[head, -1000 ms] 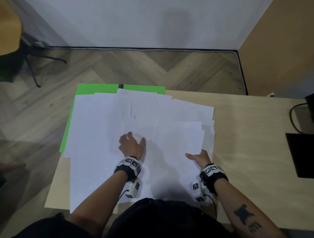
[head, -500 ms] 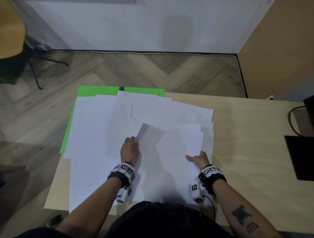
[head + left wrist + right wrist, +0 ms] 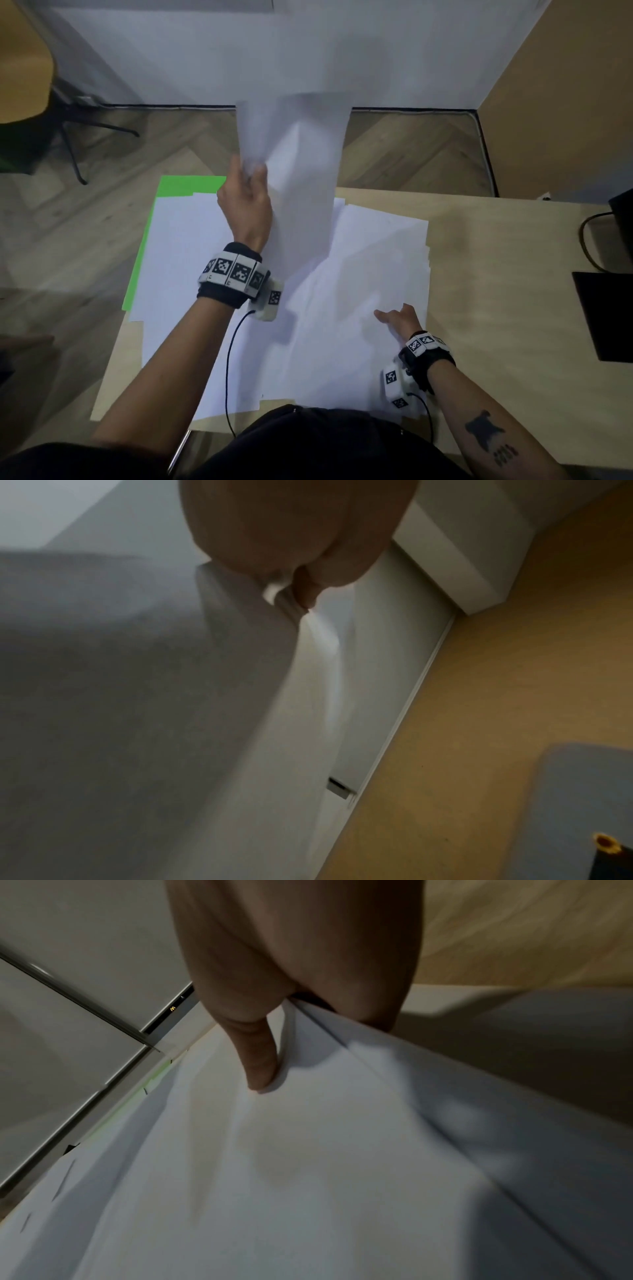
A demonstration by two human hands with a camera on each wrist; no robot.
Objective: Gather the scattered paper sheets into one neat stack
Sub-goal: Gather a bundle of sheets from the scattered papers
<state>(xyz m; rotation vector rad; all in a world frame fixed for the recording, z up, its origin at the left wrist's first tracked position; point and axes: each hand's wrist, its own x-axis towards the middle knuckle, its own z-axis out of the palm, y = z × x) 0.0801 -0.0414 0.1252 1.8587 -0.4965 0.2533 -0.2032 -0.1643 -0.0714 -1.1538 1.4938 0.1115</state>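
Several white paper sheets (image 3: pixel 191 260) lie spread over the left half of the wooden table (image 3: pixel 507 274). My left hand (image 3: pixel 247 192) is raised above them and pinches the edge of a lifted white sheet (image 3: pixel 301 164), which stands up, blurred; the left wrist view shows the pinch on the lifted sheet (image 3: pixel 298 653). My right hand (image 3: pixel 399 317) is low at the right side of the pile; in the right wrist view its thumb lies on top of a few sheets (image 3: pixel 308 1150) and the fingers are under their edge, gripping them.
A green sheet (image 3: pixel 185 185) shows under the papers at the far left. At the table's right edge lie a black flat object (image 3: pixel 606 311) and a cable (image 3: pixel 587 240). A chair base (image 3: pixel 78 137) stands on the wood floor beyond.
My left hand has lifted one sheet from the pile, raising it up and away from me. The right hand has stayed at the pile's right side.
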